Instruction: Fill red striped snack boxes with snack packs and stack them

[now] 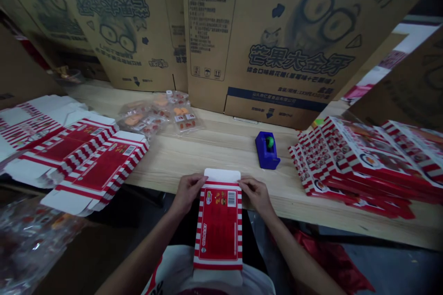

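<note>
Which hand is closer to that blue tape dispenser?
Right. The right hand is just nearer the person than the dispenser; the left hand is farther, across the red box.

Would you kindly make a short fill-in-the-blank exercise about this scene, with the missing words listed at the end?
1. The left hand and right hand hold opposite sides of a red-and-white striped cardboard box, whose far flap is coloured ____.
2. The small blue plastic tape dispenser holds a roll coloured ____.
3. On the pale wooden table, the clear plastic packets lie to the ____ of the dispenser.

Missing words: white; green; left.
</note>
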Tool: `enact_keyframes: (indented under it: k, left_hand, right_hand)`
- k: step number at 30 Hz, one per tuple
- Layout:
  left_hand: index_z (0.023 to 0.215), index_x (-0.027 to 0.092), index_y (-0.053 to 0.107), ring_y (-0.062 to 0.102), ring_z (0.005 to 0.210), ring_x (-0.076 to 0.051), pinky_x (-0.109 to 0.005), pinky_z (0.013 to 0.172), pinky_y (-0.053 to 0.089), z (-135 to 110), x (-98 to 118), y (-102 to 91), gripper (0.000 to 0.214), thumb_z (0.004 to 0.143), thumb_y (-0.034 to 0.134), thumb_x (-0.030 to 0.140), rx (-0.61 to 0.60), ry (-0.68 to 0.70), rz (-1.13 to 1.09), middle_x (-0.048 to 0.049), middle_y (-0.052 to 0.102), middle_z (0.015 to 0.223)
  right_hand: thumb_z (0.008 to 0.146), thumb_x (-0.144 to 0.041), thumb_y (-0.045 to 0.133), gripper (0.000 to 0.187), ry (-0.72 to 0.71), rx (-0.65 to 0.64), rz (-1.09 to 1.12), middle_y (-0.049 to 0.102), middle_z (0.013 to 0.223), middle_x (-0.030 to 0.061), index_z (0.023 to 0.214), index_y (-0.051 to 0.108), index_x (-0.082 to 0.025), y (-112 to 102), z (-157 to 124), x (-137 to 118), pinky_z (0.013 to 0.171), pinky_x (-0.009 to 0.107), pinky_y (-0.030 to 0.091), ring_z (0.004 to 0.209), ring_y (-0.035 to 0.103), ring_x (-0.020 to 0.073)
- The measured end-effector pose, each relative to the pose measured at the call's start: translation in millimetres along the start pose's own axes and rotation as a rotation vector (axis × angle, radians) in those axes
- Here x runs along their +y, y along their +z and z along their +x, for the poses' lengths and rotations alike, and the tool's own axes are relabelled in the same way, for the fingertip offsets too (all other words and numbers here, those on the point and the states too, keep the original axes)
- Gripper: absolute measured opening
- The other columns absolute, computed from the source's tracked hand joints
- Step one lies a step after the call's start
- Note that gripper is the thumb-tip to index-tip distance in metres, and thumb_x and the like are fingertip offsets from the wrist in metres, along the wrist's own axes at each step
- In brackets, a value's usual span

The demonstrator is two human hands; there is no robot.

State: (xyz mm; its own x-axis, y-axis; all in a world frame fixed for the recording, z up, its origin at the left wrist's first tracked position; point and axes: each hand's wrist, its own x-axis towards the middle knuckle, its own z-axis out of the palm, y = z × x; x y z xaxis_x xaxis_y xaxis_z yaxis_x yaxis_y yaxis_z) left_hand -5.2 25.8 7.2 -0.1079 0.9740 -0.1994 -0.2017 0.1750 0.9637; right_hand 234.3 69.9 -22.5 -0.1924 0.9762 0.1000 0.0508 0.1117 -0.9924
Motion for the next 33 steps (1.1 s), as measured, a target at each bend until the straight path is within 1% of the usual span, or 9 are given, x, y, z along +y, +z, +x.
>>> enact_keyframes:
  k: [4, 7, 10, 13, 16, 21, 26, 29, 33]
  left_hand:
    - [0.086, 0.015, 0.068, 0.055, 0.051, -0.012, -0.022, 0.050, 0.042, 18, -1, -2.3, 0.033, 0.059, 0.078, 0.031, -0.024, -0.054, 0.005, 0.0016, 0.062, 0.062]
    - [0.088, 0.012, 0.069, 0.057, 0.054, -0.014, -0.024, 0.052, 0.044, 23, 0, -5.6, 0.036, 0.056, 0.079, 0.028, -0.094, -0.058, 0.055, -0.0009, 0.063, 0.063]
    - [0.070, 0.013, 0.068, 0.060, 0.067, -0.015, -0.024, 0.063, 0.046, 19, -3, -8.2, 0.022, 0.058, 0.079, 0.028, -0.097, 0.003, 0.114, -0.0044, 0.066, 0.073]
    - [0.067, 0.014, 0.068, 0.061, 0.073, -0.016, -0.024, 0.068, 0.047, 11, -5, -10.0, 0.019, 0.068, 0.073, 0.032, -0.134, 0.082, 0.250, -0.0049, 0.068, 0.079]
    - [0.070, 0.014, 0.068, 0.059, 0.065, -0.016, -0.024, 0.062, 0.046, 5, -4, -9.7, 0.023, 0.077, 0.063, 0.035, -0.205, 0.117, 0.405, -0.0038, 0.066, 0.069]
    - [0.076, 0.014, 0.071, 0.055, 0.062, -0.014, -0.023, 0.058, 0.041, 5, 11, -3.9, 0.016, 0.073, 0.065, 0.028, -0.188, 0.180, 0.509, -0.0029, 0.065, 0.067]
    - [0.067, 0.013, 0.067, 0.052, 0.055, -0.012, -0.021, 0.053, 0.038, 17, 24, 3.4, 0.016, 0.069, 0.067, 0.029, -0.269, 0.115, 0.454, -0.0002, 0.060, 0.058]
    - [0.064, 0.013, 0.064, 0.054, 0.056, -0.012, -0.021, 0.054, 0.040, 17, 24, 5.4, 0.019, 0.070, 0.066, 0.031, -0.290, 0.098, 0.423, -0.0005, 0.061, 0.058]
    - [0.074, 0.013, 0.065, 0.060, 0.065, -0.015, -0.023, 0.060, 0.046, 6, 14, 3.0, 0.024, 0.075, 0.066, 0.037, -0.315, 0.080, 0.344, -0.0040, 0.066, 0.071]
  right_hand:
    - [0.069, -0.041, 0.078, 0.044, 0.118, -0.131, 0.106, 0.062, 0.074, -0.0017, 0.107, 0.067, -0.023, -8, 8, 0, 0.062, 0.026, 0.050, 0.065, 0.060, 0.0141]
    - [0.076, -0.041, 0.072, 0.029, 0.088, -0.247, 0.019, 0.065, 0.081, 0.0026, 0.095, 0.071, -0.019, -12, 7, -3, 0.069, 0.028, 0.050, 0.074, 0.062, 0.0165]
    - [0.084, -0.038, 0.064, 0.021, -0.060, -0.205, -0.081, 0.068, 0.087, 0.0064, 0.087, 0.073, -0.019, -10, 1, -7, 0.075, 0.030, 0.050, 0.083, 0.063, 0.0192]
    - [0.087, -0.035, 0.062, 0.019, -0.136, -0.201, -0.129, 0.069, 0.095, 0.0089, 0.089, 0.073, -0.019, -7, -7, -10, 0.080, 0.032, 0.050, 0.091, 0.064, 0.0207]
    - [0.086, -0.037, 0.062, 0.021, -0.056, -0.239, -0.122, 0.071, 0.093, 0.0090, 0.083, 0.071, -0.018, -4, -10, -11, 0.075, 0.031, 0.051, 0.086, 0.066, 0.0203]
    - [0.073, -0.035, 0.073, 0.020, 0.094, -0.203, -0.156, 0.071, 0.075, 0.0046, 0.079, 0.068, -0.018, -4, -1, -19, 0.062, 0.027, 0.049, 0.069, 0.065, 0.0180]
    - [0.068, -0.034, 0.074, 0.019, 0.163, -0.215, -0.141, 0.066, 0.062, 0.0009, 0.069, 0.065, -0.017, -6, 12, -36, 0.053, 0.024, 0.044, 0.056, 0.059, 0.0140]
    - [0.066, -0.035, 0.077, 0.023, 0.201, -0.195, -0.033, 0.064, 0.060, -0.0002, 0.063, 0.062, -0.017, -7, 8, -39, 0.055, 0.024, 0.045, 0.055, 0.058, 0.0132]
    - [0.071, -0.037, 0.076, 0.022, 0.176, -0.170, 0.037, 0.069, 0.073, 0.0030, 0.072, 0.068, -0.017, -8, -7, -30, 0.064, 0.027, 0.049, 0.067, 0.062, 0.0157]
